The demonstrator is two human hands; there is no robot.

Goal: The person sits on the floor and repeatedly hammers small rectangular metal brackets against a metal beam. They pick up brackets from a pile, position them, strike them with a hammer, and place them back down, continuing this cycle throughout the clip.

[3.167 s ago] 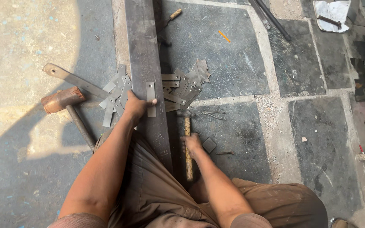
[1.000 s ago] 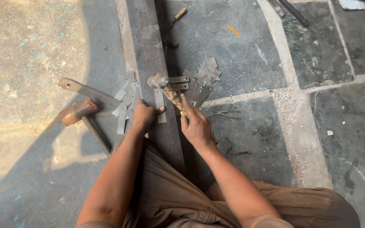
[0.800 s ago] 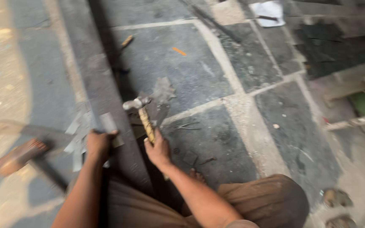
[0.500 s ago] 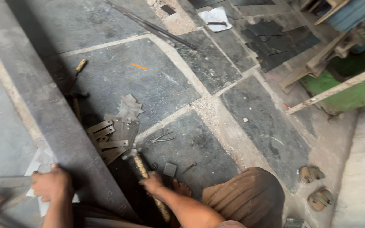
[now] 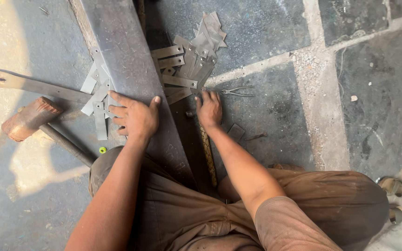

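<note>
My left hand (image 5: 133, 116) lies palm down on a long grey steel beam (image 5: 122, 51), and its fingertips touch short metal strips (image 5: 96, 100) at the beam's left edge. To the right of the beam, my right hand (image 5: 209, 109) rests flat on the floor with its fingers spread. They reach the edge of a pile of flat metal strips (image 5: 189, 65). A small hammer with a wooden handle (image 5: 206, 148) lies on the floor under that wrist and forearm, and the hand does not grip it.
A big rusty sledgehammer (image 5: 31, 118) lies left of the beam, beside a long flat bar with a hole (image 5: 33, 85). Thin pliers (image 5: 236, 91) lie by my right fingers. Sandals (image 5: 394, 186) are at the right edge. My knees in brown trousers fill the bottom.
The camera swung away and back down. My right hand had the small hammer raised; now the hammer lies on the floor and the hand reaches the strips. My left hand stays on the beam.
</note>
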